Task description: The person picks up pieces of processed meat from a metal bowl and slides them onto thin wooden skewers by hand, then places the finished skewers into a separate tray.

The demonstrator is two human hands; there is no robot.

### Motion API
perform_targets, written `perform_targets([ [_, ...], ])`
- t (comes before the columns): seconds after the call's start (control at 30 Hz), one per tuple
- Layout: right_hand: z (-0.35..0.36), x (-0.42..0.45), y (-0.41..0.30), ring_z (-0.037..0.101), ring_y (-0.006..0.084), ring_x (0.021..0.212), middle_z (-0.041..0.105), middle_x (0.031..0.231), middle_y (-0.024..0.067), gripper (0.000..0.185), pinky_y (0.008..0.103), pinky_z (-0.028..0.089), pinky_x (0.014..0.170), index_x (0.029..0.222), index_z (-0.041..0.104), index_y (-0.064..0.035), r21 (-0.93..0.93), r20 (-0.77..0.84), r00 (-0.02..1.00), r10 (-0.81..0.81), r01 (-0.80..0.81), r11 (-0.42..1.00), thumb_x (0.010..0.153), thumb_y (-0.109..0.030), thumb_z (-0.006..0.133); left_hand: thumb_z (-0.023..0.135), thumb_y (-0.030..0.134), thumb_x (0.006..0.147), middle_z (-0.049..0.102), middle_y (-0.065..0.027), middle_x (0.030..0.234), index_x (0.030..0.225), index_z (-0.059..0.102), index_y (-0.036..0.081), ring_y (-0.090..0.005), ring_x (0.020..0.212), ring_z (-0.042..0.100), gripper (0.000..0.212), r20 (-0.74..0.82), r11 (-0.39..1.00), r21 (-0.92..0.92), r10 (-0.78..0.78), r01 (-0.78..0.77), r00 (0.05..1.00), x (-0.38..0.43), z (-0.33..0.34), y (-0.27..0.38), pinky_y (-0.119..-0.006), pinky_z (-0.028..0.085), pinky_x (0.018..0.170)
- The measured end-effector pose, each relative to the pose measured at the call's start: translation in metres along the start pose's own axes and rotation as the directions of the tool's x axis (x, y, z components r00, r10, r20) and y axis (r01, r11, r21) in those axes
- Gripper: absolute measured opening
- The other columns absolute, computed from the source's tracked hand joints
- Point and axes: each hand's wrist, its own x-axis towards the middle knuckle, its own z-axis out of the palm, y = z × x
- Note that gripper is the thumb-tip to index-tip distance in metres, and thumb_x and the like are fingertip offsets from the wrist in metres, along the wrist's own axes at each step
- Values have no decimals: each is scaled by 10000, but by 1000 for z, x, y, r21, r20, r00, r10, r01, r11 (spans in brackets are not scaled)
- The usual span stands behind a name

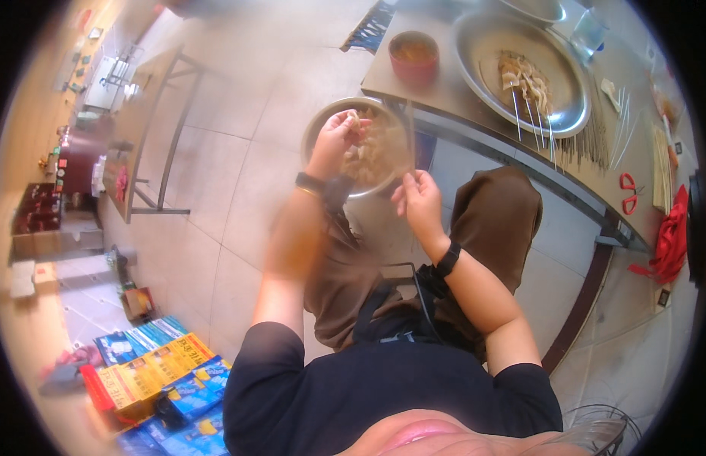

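Observation:
My left hand [341, 134] is over a round metal basin [310, 134] and pinches a small pale piece of food [354, 118]. Many similar pale, slippery-looking pieces [375, 151] lie in the basin. Right of the basin's lower edge, my right hand [419, 196] has its thumb and forefinger together at the lower end of a thin upright stick [410, 137], which looks blurred. On the table to the right, a large metal bowl [580, 108] holds skewered pale pieces [526, 80], their metal skewers [538, 122] sticking out over the rim.
The table [592, 194] bears a red tub [414, 60], loose skewers [621, 128], red-handled scissors [628, 194], a bundle of sticks [661, 171] and a red bag [672, 239] at its edge. Blue and yellow boxes [159, 365] stand at lower left. Another table [133, 125] is farther left.

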Motion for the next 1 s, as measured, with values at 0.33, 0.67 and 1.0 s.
perform_targets([
  [0.33, -4, -4, -6, 441, 49, 429, 587, 656, 52, 171, 179, 359, 417, 1003, 499, -11, -50, -2, 1000, 25, -25, 998, 994, -170, 436, 639, 213, 775, 684, -144, 948, 929, 634, -17, -212, 856, 657, 277, -160, 551, 823, -12, 140, 987, -17, -37, -13, -309, 504, 751],
  [0.67, -1, -2, -2, 451, 53, 428, 588, 656, 50, 176, 183, 368, 417, 1012, 496, -17, 46, -6, 998, 57, -57, 997, 996, -184, 441, 657, 198, 809, 688, -127, 946, 1012, 654, -4, -198, 874, 662, 286, -221, 564, 823, 212, 65, 952, -8, -34, -26, -310, 509, 780],
  [1.0, 0, -1, -6, 453, 59, 431, 582, 656, 43, 165, 186, 372, 426, 987, 495, -21, 87, -10, 999, 41, -40, 995, 993, -177, 441, 663, 156, 763, 654, -187, 1012, 1017, 641, 9, -327, 952, 627, 295, -140, 188, 979, 344, 78, 928, 87, -29, -56, -385, 492, 847],
])
